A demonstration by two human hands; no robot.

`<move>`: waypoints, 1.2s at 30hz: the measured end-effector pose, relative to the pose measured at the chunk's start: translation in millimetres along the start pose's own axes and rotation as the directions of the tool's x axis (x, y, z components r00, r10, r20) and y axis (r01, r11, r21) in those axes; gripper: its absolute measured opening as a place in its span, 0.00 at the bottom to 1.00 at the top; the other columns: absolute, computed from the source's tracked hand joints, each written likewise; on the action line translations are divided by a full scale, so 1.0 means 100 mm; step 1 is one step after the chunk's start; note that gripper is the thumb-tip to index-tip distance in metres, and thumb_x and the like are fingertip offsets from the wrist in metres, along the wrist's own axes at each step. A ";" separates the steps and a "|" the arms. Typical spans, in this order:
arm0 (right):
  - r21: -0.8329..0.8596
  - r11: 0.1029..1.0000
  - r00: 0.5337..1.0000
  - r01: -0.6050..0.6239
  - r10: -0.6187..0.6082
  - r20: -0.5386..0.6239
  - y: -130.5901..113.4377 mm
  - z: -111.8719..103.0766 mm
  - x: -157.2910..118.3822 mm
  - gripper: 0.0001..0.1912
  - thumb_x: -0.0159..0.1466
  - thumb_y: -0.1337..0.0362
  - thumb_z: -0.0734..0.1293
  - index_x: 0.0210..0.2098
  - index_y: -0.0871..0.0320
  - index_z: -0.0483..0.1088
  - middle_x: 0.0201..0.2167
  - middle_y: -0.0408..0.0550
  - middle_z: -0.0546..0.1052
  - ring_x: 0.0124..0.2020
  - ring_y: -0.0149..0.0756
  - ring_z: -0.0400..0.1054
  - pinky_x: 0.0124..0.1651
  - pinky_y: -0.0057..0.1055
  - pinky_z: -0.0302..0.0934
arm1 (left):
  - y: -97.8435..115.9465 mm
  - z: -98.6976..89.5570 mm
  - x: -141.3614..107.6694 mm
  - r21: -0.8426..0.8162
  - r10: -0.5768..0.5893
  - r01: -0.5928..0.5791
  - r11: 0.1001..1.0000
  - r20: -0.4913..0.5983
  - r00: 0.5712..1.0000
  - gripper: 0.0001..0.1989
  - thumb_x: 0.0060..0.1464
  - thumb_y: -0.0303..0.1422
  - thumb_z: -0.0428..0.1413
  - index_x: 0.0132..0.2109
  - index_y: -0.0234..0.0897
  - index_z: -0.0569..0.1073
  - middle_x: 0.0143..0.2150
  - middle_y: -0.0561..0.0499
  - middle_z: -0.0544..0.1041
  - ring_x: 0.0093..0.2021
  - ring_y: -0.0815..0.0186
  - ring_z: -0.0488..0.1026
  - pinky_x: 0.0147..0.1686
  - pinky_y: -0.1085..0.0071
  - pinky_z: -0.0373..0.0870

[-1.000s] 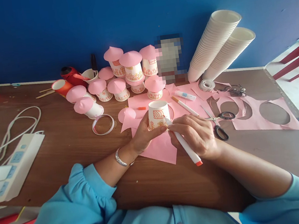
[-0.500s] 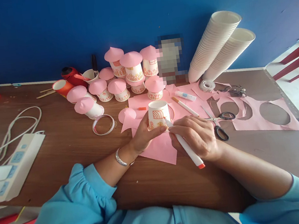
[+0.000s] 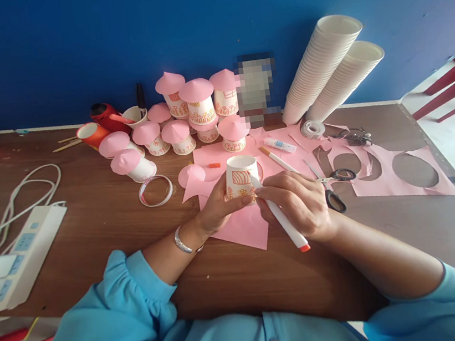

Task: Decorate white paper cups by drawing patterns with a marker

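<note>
A white paper cup stands upside down in my left hand, thumb across its lower front. Orange curved lines in a box and small flowers are drawn on its side. My right hand grips a white marker with an orange end, its tip at the cup's right side by the boxed drawing. Beneath both hands lies pink paper. An orange marker cap rests on the paper behind the cup. Another marker and a glue stick lie close by.
Decorated cups with pink cone roofs stand at the back. Tall paper cup stacks lean on the blue wall. Scissors, a tape roll and cut pink sheets lie right. Left are a tape ring and power strip.
The marker tip has shifted slightly upward along the cup's right side. Both hands keep their holds, and the whole view has moved a little.
</note>
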State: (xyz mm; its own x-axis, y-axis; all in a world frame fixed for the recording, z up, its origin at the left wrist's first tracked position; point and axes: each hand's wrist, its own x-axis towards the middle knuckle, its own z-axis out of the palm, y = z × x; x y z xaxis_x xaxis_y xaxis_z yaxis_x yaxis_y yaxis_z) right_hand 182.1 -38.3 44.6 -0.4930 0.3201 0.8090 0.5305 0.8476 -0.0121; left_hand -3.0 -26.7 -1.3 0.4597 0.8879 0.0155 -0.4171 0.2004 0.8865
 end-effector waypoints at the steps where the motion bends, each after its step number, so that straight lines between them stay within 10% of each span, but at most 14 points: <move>1: -0.003 1.000 1.000 0.002 -0.002 0.005 0.00 0.00 0.00 0.12 0.62 0.73 0.70 0.46 0.62 0.68 0.32 0.49 0.77 0.30 0.35 0.71 0.32 0.32 0.69 | 0.00 0.00 0.00 -0.003 -0.005 0.005 1.000 0.002 1.000 0.17 0.50 0.36 0.68 0.44 0.39 0.72 0.39 0.52 0.76 0.39 0.65 0.72 0.42 0.66 0.70; 36: -0.038 0.999 1.000 -0.012 0.011 -0.013 -0.01 -0.02 0.02 0.10 0.64 0.73 0.68 0.44 0.60 0.67 0.29 0.47 0.76 0.28 0.32 0.69 0.28 0.30 0.66 | 0.00 -0.03 0.00 -0.034 0.017 -0.018 0.999 -0.009 1.000 0.17 0.50 0.35 0.68 0.45 0.38 0.73 0.37 0.52 0.75 0.38 0.66 0.71 0.41 0.67 0.68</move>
State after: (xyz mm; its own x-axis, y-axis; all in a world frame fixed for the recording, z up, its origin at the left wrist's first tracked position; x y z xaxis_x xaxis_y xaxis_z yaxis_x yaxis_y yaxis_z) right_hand 181.7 -39.6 47.8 -0.4781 0.3239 0.8164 0.5617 0.8273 0.0007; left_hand -4.8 -25.2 -2.5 0.4453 0.8950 0.0266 -0.4514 0.1987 0.8699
